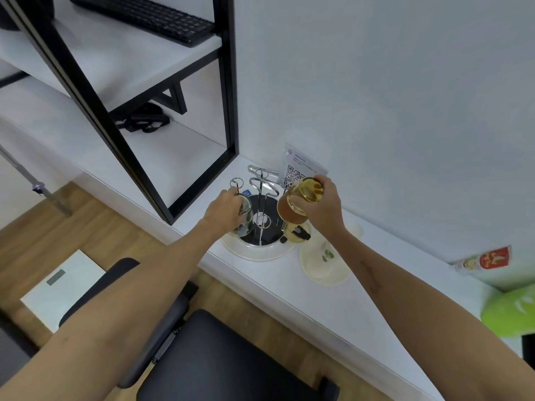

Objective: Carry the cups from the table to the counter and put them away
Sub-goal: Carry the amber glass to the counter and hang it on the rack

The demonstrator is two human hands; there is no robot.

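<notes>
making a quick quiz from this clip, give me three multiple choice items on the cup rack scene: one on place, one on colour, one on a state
1. Where does the cup rack stand?
A. on the white counter
B. on the wooden floor
C. on the keyboard shelf

2. What colour is the glass in the right hand?
A. blue
B. amber
C. black

3. What is the left hand doing?
A. hanging idle
B. pressing the keyboard
C. holding a clear glass at the rack

Answers:
1 A, the rack's tray sits on the counter by the wall.
2 B, the glass shows yellow-brown.
3 C, its fingers curl round the glass.
</notes>
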